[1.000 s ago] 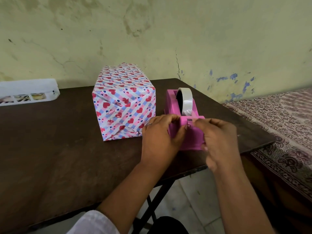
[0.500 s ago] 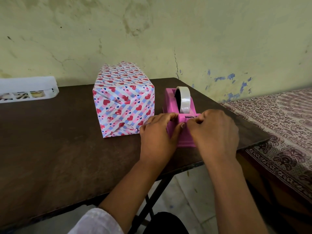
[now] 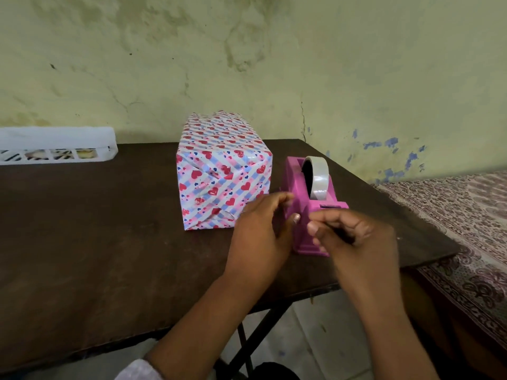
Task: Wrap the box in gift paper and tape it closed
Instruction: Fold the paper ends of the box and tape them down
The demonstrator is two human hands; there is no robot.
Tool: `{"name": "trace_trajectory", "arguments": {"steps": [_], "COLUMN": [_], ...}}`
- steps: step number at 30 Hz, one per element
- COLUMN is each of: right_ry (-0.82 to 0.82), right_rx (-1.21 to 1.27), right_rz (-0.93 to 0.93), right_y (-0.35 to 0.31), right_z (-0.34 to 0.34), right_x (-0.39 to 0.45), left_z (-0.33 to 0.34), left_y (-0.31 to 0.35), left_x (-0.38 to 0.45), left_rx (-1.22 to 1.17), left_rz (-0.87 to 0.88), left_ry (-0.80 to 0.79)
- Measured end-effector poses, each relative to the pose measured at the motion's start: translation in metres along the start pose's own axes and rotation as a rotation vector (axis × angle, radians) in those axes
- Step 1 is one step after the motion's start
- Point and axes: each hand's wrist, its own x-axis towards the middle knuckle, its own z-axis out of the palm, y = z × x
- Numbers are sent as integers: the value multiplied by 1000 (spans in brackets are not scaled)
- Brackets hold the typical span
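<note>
The box (image 3: 223, 174), wrapped in heart-print gift paper, stands on the dark table (image 3: 109, 229) with its folded end facing me. Just right of it is a pink tape dispenser (image 3: 300, 193) holding a clear tape roll (image 3: 318, 174). My left hand (image 3: 260, 231) grips the dispenser's left front, fingers on its side and thumb on its front. My right hand (image 3: 354, 237) is just in front of the cutter, blurred, with thumb and fingers pinched together. I cannot make out any tape strip between the fingers.
A white plastic basket (image 3: 55, 145) sits at the table's far left by the wall. The table's right edge runs close behind the dispenser. A bed with patterned cloth (image 3: 466, 229) lies to the right, and the table's folding legs (image 3: 247, 338) are below.
My right hand has pulled back from the dispenser's cutter toward me, fingers pinched. My left hand has stayed on the dispenser. The camera has shifted slightly.
</note>
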Motion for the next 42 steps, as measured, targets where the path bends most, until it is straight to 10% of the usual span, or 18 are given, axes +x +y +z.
{"name": "trace_trajectory", "arguments": {"steps": [6,11,42], "right_ry": [-142,-145,-72], "right_rx": [107,171,-359], "right_rz": [-134,-180,65], "right_y": [-14,-22,-23], "right_z": [42,70,92], "right_x": [3,28,58], "left_z": [-72,-104,-92], "left_y": [-24,-51,-67], "left_x": [10,43,49], "left_rx": [364,574,425], "left_rz": [218,162,168], "left_ry": [340,210,295]}}
